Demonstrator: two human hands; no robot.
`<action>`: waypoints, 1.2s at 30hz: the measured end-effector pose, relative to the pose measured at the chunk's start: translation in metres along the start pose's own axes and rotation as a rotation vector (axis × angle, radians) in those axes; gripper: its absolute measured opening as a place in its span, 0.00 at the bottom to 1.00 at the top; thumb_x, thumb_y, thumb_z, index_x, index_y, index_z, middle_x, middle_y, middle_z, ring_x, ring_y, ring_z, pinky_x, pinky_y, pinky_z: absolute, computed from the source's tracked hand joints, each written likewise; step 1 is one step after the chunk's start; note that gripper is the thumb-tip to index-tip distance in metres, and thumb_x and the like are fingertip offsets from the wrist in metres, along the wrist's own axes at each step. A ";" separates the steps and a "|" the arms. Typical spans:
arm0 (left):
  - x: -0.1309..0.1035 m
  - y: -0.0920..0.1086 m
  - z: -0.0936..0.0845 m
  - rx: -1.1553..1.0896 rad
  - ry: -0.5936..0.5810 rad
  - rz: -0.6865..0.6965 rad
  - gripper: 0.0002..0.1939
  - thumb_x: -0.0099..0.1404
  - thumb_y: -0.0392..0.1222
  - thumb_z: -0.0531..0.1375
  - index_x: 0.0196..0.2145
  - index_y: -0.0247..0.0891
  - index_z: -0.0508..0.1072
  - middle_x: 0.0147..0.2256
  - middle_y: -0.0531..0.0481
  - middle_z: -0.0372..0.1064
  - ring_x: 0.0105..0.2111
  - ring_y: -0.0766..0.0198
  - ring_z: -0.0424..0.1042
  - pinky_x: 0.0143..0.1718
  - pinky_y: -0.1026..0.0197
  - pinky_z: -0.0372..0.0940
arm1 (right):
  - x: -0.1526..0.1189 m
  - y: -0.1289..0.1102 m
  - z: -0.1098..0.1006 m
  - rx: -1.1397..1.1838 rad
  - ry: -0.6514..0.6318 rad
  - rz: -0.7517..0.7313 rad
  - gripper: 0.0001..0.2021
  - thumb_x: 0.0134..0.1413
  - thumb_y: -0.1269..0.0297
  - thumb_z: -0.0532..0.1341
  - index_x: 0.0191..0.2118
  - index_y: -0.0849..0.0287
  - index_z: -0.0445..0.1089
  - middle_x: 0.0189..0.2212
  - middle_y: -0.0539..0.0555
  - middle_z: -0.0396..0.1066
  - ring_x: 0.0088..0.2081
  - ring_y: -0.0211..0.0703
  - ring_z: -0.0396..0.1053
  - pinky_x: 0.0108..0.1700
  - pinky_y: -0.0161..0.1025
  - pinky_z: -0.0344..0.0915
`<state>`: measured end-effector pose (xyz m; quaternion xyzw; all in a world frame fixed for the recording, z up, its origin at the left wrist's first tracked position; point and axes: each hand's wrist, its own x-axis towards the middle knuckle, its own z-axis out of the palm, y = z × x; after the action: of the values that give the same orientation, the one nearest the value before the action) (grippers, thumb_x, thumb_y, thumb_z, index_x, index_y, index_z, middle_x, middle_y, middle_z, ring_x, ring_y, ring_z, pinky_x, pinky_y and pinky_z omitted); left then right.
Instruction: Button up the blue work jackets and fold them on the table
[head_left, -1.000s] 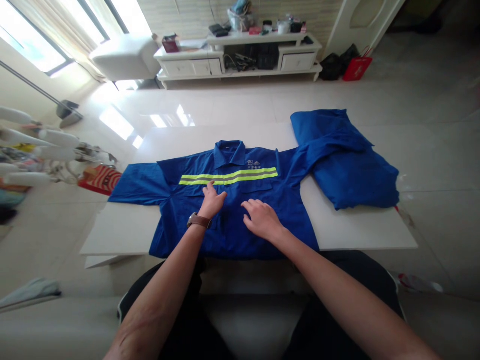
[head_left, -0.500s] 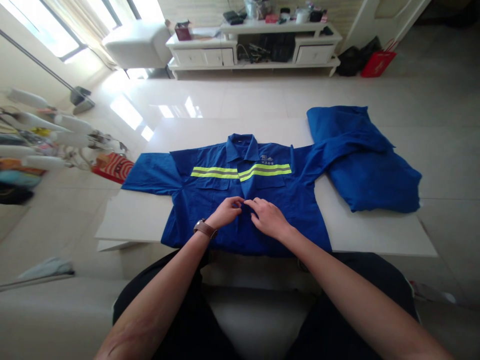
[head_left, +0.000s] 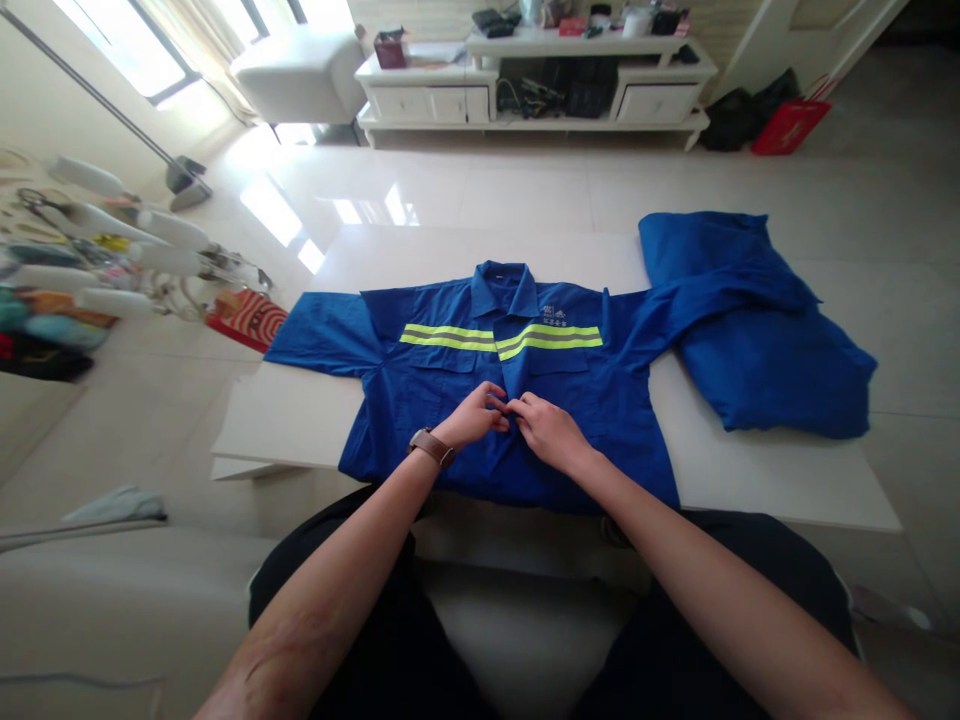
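A blue work jacket (head_left: 420, 410) with yellow-and-grey reflective stripes lies spread front side up on a white table (head_left: 292, 410), its collar away from me. My left hand (head_left: 476, 415), with a watch on the wrist, is at the jacket's front opening, its fingers curled in on the fabric. My right hand (head_left: 547, 428) meets it there, thumb and fingers pinched on the front edge below the stripe. Both sets of fingertips nearly touch. Whether a button lies between them is too small to see.
A bundled blue garment (head_left: 772, 360) lies at the table's right, touching one jacket sleeve. A rack with white bars (head_left: 165, 230) and a red patterned bag (head_left: 244, 318) stand left. A white TV cabinet (head_left: 435, 103) and red bag (head_left: 791, 125) are beyond the table.
The view has shifted, so everything sits slightly further right. My right hand's fingers have curled in more, closing on the jacket's front edge. The jacket lies as before.
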<state>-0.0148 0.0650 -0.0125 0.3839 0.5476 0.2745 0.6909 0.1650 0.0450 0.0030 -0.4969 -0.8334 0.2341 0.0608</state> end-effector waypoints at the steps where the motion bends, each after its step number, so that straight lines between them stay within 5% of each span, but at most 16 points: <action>1: 0.001 -0.001 0.000 0.004 0.019 -0.009 0.21 0.57 0.20 0.56 0.45 0.36 0.64 0.34 0.55 0.69 0.28 0.67 0.77 0.36 0.60 0.74 | -0.001 0.001 0.000 -0.005 -0.007 0.000 0.14 0.69 0.71 0.52 0.52 0.54 0.71 0.46 0.55 0.71 0.43 0.44 0.70 0.40 0.36 0.62; 4: 0.005 -0.006 -0.002 0.147 0.083 -0.011 0.20 0.58 0.21 0.56 0.45 0.37 0.64 0.33 0.55 0.68 0.27 0.66 0.77 0.34 0.61 0.72 | -0.002 0.003 0.000 -0.017 -0.005 -0.001 0.12 0.67 0.73 0.53 0.49 0.55 0.71 0.45 0.55 0.71 0.44 0.44 0.70 0.41 0.36 0.62; 9: 0.011 -0.015 -0.007 0.727 0.211 0.153 0.13 0.59 0.25 0.60 0.41 0.36 0.71 0.35 0.51 0.70 0.30 0.66 0.73 0.35 0.62 0.67 | -0.002 0.002 -0.003 -0.030 0.029 0.012 0.10 0.66 0.72 0.54 0.47 0.55 0.70 0.44 0.55 0.72 0.45 0.45 0.71 0.44 0.36 0.62; 14: 0.013 -0.022 -0.006 0.926 0.235 0.230 0.08 0.60 0.28 0.62 0.37 0.36 0.74 0.35 0.47 0.74 0.36 0.60 0.73 0.39 0.61 0.65 | 0.000 -0.001 -0.005 -0.056 0.057 0.019 0.09 0.67 0.70 0.54 0.47 0.54 0.69 0.43 0.54 0.73 0.45 0.45 0.71 0.44 0.37 0.62; 20: 0.009 -0.022 -0.004 0.961 0.274 0.298 0.05 0.61 0.29 0.62 0.34 0.37 0.75 0.33 0.47 0.76 0.36 0.59 0.74 0.39 0.61 0.64 | -0.001 -0.001 -0.005 -0.051 0.051 0.044 0.09 0.68 0.69 0.53 0.48 0.54 0.69 0.44 0.54 0.74 0.46 0.45 0.71 0.44 0.37 0.61; 26: -0.004 -0.005 0.003 0.691 0.139 0.223 0.08 0.57 0.28 0.61 0.33 0.38 0.76 0.25 0.53 0.75 0.27 0.65 0.74 0.32 0.66 0.64 | 0.000 0.000 0.000 -0.042 0.057 0.057 0.06 0.68 0.67 0.56 0.46 0.54 0.69 0.43 0.54 0.74 0.45 0.45 0.71 0.43 0.37 0.61; 36: -0.007 0.001 0.003 0.636 0.151 0.220 0.11 0.52 0.28 0.62 0.31 0.36 0.81 0.27 0.51 0.77 0.30 0.63 0.75 0.33 0.66 0.65 | 0.001 -0.004 0.006 0.083 0.152 0.133 0.08 0.66 0.67 0.57 0.48 0.53 0.67 0.44 0.52 0.74 0.42 0.45 0.72 0.38 0.38 0.59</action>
<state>-0.0139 0.0588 -0.0075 0.6152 0.6108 0.1905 0.4606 0.1592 0.0418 -0.0002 -0.5644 -0.7813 0.2336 0.1285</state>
